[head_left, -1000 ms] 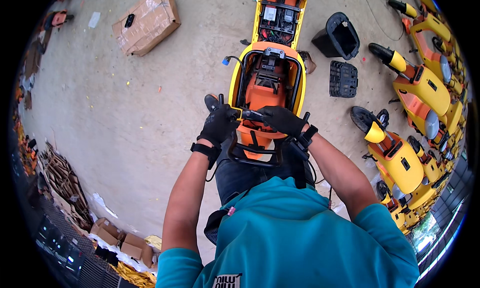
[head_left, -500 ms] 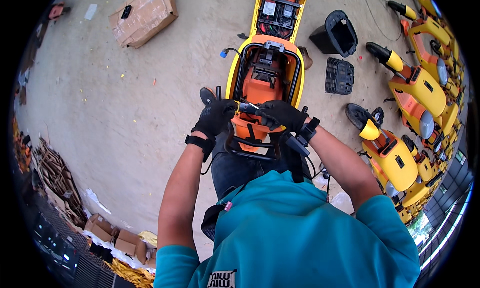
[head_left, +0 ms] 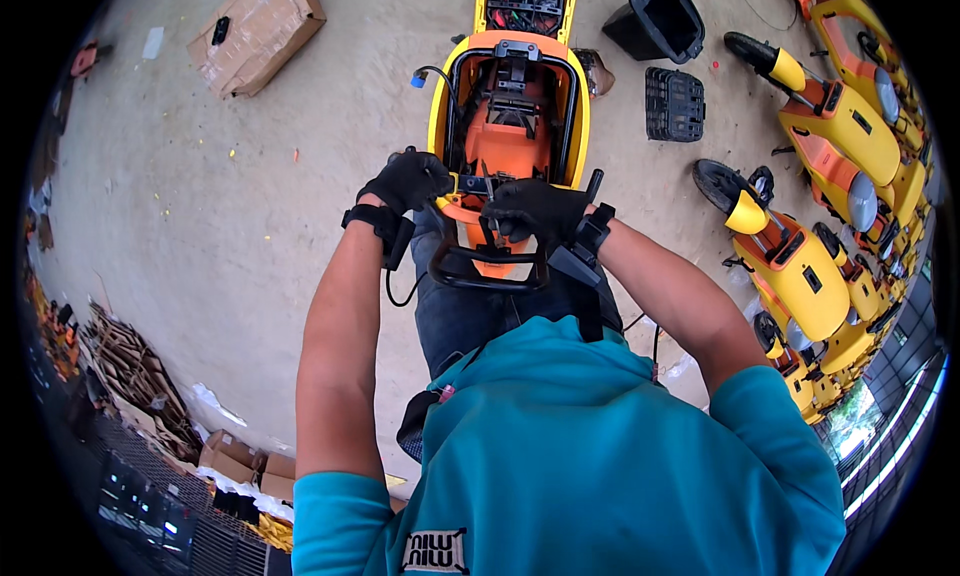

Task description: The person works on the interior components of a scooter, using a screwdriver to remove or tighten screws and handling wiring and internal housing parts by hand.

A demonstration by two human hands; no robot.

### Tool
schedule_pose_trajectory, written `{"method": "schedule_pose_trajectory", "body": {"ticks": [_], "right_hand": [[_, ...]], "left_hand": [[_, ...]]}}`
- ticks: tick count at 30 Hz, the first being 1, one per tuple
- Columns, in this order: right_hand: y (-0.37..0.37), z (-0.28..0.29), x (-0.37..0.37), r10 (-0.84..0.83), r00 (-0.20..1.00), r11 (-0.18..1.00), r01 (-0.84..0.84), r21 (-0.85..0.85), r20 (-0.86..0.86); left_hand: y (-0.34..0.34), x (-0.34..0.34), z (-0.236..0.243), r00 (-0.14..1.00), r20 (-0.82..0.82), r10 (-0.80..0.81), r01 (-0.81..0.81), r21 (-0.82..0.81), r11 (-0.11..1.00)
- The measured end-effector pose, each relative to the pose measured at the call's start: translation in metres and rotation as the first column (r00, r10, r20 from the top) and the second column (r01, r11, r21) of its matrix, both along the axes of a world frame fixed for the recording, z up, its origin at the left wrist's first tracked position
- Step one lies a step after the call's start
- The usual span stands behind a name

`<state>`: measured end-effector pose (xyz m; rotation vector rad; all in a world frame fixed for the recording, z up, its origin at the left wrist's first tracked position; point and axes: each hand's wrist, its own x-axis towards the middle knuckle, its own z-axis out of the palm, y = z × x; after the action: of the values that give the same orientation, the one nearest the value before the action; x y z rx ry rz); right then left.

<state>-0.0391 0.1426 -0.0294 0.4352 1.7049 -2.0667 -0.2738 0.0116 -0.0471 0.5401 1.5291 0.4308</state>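
An orange and yellow scooter body (head_left: 510, 141) stands between my legs, its inside exposed within a black tubular frame. A short black bar (head_left: 473, 185) lies across the near end of its opening. At the bar's left end, my left hand (head_left: 410, 181), in a black glove, has its fingers closed on it. My right hand (head_left: 535, 213), also gloved, is closed just right of the bar. A thin dark rod-like tool (head_left: 487, 173) sticks up from its fingertips; its kind is unclear. Below both hands is a black looped rear rail (head_left: 490, 279).
A black bin (head_left: 655, 21) and a black slatted tray (head_left: 675, 105) sit on the floor to the right. Several yellow scooters (head_left: 795, 281) line the right side. A cardboard box (head_left: 258, 36) lies far left, and flattened cardboard (head_left: 140, 381) is stacked near left.
The whole view has shifted, so the scooter appears higher and slightly left. My right hand has drawn back a little from the bar, and the thin tool now points upward.
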Motion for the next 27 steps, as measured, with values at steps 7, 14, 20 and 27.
{"method": "schedule_pose_trajectory", "body": {"ticks": [7,14,20,27], "right_hand": [[-0.016,-0.02,0.004,0.025,0.997,0.994,-0.017,-0.11,0.072],[-0.007,-0.014,0.005,0.139,0.959,0.972,-0.084,0.22,-0.247],[-0.002,-0.012,0.011,0.074,0.966,0.977,-0.019,0.214,-0.248],[-0.002,0.014,0.013,-0.215,0.894,0.905,0.333,-0.263,0.393]], "left_hand": [[-0.001,0.019,0.018,0.804,-0.511,-0.304,0.411,0.109,0.905],[-0.006,0.033,0.029,0.693,-0.609,-0.385,0.485,-0.001,0.874],[-0.006,0.047,0.036,0.628,-0.704,-0.333,0.514,0.053,0.856],[-0.012,0.04,0.036,0.734,-0.634,-0.244,0.346,0.04,0.937]]}}
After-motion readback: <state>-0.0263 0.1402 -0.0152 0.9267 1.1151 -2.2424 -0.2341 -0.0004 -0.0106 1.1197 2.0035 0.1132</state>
